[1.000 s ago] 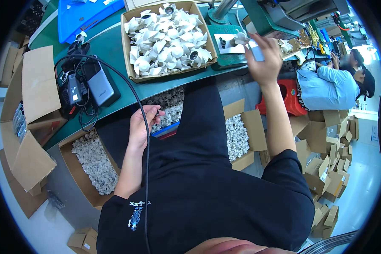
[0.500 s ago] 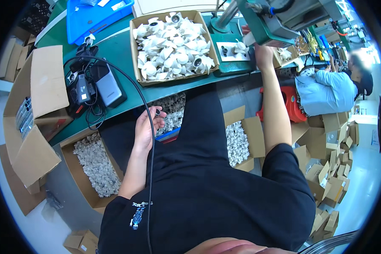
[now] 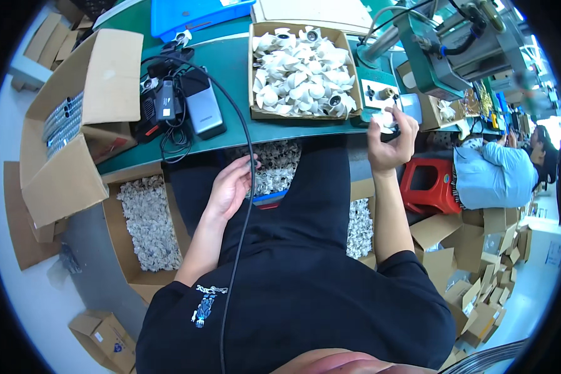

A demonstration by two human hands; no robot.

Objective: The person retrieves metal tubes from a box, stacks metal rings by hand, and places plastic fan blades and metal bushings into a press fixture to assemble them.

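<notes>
My right hand [image 3: 394, 142] is closed on a white bladed impeller [image 3: 386, 121], just in front of the press fixture. Behind it, the white fixture plate [image 3: 373, 86] carries a brass-coloured post [image 3: 386, 93] and a dark peg. My left hand [image 3: 232, 186] is held low over my lap, its fingers curled around a small dark cylindrical part [image 3: 255, 163], partly hidden by a hanging black cable. A shallow cardboard box [image 3: 253, 75] heaped with white impellers [image 3: 305, 75] stands on the green bench between the hands' reach.
The press head [image 3: 439, 59] overhangs the fixture. A power bank [image 3: 204, 106] and cables lie at the left of the bench. Cartons of small parts [image 3: 148, 224] stand below. A red stool [image 3: 425, 187] and a seated co-worker [image 3: 495, 174] are at the right.
My right hand has come back from under the press toward me with the impeller, leaving the brass post exposed. My left hand stays low with the small part. The whole view has shifted.
</notes>
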